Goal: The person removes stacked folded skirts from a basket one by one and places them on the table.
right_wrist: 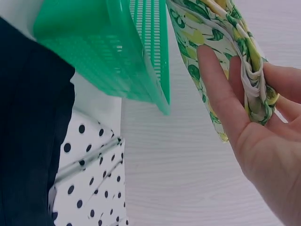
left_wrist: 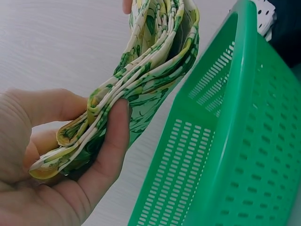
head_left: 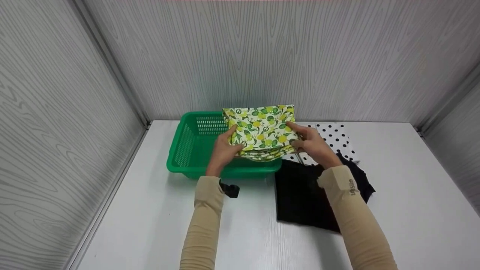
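A folded lemon-print cloth [head_left: 264, 125], white with yellow fruit and green leaves, is held up over the right part of a green plastic basket [head_left: 225, 172]. At its left edge my left hand [head_left: 225, 148] grips the layers; the left wrist view shows thumb and fingers pinching several folds of the cloth [left_wrist: 146, 75]. My right hand [head_left: 311, 144] pinches the opposite edge, with its fingers [right_wrist: 218, 84] on both sides of the folds in the right wrist view. The basket's right end is partly hidden behind the cloth.
Right of the basket lies a white cloth with black dots [head_left: 335, 137]. A black cloth [head_left: 300, 195] overlaps it in front, partly beneath my right forearm. The white table [head_left: 157, 217] meets grey wood-grain panels [head_left: 240, 56] at the back and sides.
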`<act>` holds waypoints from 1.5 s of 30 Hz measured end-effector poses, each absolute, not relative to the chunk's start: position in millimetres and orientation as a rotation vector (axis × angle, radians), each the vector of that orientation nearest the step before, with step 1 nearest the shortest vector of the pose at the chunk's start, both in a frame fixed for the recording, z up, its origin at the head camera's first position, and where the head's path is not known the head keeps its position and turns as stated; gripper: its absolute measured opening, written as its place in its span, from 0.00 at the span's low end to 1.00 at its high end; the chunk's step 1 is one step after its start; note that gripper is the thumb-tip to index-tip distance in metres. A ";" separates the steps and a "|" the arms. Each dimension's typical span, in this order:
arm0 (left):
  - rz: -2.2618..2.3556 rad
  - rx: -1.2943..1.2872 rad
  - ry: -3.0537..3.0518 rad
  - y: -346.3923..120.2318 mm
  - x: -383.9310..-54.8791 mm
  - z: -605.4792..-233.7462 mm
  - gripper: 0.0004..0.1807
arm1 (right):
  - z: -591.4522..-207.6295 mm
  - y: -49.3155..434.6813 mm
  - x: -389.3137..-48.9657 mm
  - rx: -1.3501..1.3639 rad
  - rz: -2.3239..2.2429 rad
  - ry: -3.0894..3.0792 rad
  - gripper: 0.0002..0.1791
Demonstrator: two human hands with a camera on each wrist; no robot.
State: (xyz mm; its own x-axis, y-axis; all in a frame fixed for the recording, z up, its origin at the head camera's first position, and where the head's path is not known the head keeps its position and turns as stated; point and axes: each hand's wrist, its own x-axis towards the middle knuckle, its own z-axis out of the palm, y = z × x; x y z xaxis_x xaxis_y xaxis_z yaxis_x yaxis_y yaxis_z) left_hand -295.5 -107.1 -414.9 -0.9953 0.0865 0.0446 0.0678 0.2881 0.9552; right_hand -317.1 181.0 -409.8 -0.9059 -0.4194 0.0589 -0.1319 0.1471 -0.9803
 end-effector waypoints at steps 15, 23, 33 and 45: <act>1.870 0.252 2.471 -79.2 -288.7 -417.4 0.39 | -415.3 215.9 -303.6 -0.586 -1.848 2.216 0.36; 1.914 0.326 2.411 -63.1 -285.6 -422.8 0.40 | -417.6 233.1 -295.9 -0.538 -1.891 2.214 0.36; 1.947 0.385 2.340 -38.5 -280.5 -428.9 0.41 | -422.0 260.4 -283.0 -0.567 -1.878 2.270 0.35; 2.009 0.382 2.225 -5.0 -271.9 -436.6 0.41 | -425.8 296.1 -266.0 -0.641 -1.938 2.263 0.34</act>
